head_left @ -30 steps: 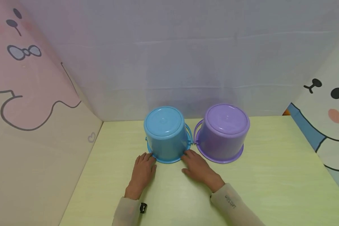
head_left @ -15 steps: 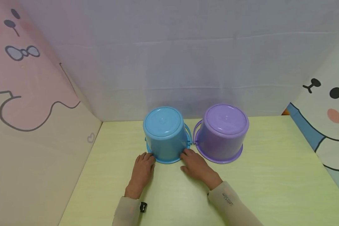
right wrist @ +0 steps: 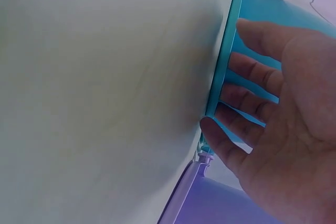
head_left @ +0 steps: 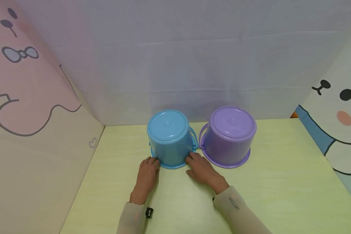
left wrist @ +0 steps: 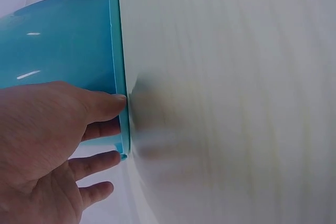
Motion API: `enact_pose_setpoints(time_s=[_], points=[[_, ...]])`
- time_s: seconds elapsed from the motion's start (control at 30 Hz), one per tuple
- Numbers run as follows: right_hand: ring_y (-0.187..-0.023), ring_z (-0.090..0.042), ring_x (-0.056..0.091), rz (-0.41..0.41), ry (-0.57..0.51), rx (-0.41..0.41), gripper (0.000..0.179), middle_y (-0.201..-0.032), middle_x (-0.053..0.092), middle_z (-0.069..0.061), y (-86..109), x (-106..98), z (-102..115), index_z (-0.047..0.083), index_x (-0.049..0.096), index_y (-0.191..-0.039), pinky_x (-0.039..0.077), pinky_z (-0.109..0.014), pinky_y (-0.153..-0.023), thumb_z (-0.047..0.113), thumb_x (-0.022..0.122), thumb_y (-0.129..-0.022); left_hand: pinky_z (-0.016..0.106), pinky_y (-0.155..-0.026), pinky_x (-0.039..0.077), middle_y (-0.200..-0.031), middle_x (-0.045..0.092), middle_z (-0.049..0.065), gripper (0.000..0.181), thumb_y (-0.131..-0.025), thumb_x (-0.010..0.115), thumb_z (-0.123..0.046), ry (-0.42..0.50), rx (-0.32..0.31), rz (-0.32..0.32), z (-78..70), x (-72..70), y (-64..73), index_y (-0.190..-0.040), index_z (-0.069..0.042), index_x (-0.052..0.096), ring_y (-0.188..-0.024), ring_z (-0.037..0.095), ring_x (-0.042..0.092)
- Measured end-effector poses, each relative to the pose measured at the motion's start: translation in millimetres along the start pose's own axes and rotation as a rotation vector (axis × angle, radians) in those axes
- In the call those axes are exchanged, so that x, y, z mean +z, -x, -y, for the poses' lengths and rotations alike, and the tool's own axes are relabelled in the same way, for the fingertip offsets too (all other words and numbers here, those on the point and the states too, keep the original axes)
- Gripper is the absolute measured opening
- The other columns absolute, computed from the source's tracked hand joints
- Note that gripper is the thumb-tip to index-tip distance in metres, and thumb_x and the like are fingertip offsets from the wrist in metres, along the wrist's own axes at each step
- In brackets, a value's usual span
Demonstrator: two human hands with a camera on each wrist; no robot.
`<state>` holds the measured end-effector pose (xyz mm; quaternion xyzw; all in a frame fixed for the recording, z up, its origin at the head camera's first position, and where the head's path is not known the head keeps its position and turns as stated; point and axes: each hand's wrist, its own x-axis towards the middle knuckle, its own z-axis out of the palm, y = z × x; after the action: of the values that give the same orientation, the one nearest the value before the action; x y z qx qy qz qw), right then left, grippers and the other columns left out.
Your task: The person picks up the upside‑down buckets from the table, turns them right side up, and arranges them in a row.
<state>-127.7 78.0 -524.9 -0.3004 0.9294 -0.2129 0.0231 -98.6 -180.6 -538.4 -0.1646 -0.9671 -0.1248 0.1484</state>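
An upside-down light blue bucket (head_left: 169,151) stands on the table, its base facing up. At the left front of its rim rests my left hand (head_left: 147,172), fingertips touching the rim (left wrist: 119,66). My right hand (head_left: 203,170) touches the right front of the same rim with fairly straight fingers (right wrist: 252,98), as the right wrist view shows. Beside it on the right is a purple bucket (head_left: 229,149), also upside down. The two buckets' handles nearly meet between them. The inside of both buckets is hidden.
A pale yellow table (head_left: 280,188) bears both buckets. Behind it rises a plain greyish wall (head_left: 193,58). Side panels printed with cartoon animals, a left panel (head_left: 32,156) and a right panel (head_left: 333,130), border the table.
Both buckets and hands stay in nearly the same place. The head view has shifted slightly, and the right hand sits a touch higher along the blue bucket's rim.
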Motion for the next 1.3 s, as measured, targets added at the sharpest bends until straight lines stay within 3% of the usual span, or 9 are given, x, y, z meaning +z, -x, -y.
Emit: enact_pose_setpoints(time_s=[0.23,0.6,1.07,1.3], points=[[-0.11,-0.035,0.058,0.005,-0.047,0.018,0.024,-0.109,0.053,-0.01,-0.5,-1.9,-1.0,0.005,0.065,-0.11,0.053,-0.05,-0.084,0.014,0.08,-0.094,0.055,-0.097,0.053,-0.109,0.067,0.013,0.023,-0.083,0.084,0.005,0.007,-0.001,-0.006,-0.4,0.4,-1.0,-0.092,-0.003,0.065,-0.11,0.039,0.063],[-0.11,-0.034,0.057,0.052,-0.026,0.035,0.021,-0.11,0.052,-0.009,-5.7,-2.8,0.0,0.007,0.065,-0.11,0.053,-0.048,-0.085,0.015,0.078,-0.096,0.052,-0.096,0.053,-0.092,0.063,0.011,0.015,-0.087,0.078,0.006,0.021,0.005,-0.012,4.2,0.4,-7.1,-0.087,-0.004,0.066,-0.099,0.037,0.063],[-0.104,-0.031,0.057,0.049,-0.007,0.006,0.02,-0.108,0.054,-0.008,-2.0,-3.4,2.4,0.007,0.068,-0.11,0.052,-0.047,-0.085,0.01,0.079,-0.094,0.046,-0.094,0.054,-0.089,0.062,0.008,0.016,-0.089,0.08,0.001,-0.08,0.007,0.001,6.2,-0.7,-6.3,-0.085,-0.008,0.068,-0.094,0.031,0.063],[-0.103,-0.032,0.056,0.033,-0.016,-0.003,0.018,-0.107,0.053,-0.008,1.7,-5.9,4.7,0.007,0.068,-0.108,0.052,-0.047,-0.086,0.007,0.079,-0.093,0.047,-0.094,0.053,-0.089,0.06,0.007,0.022,-0.083,0.085,0.001,-0.095,0.021,0.003,6.4,-5.7,-5.2,-0.085,-0.01,0.065,-0.097,0.032,0.063]])
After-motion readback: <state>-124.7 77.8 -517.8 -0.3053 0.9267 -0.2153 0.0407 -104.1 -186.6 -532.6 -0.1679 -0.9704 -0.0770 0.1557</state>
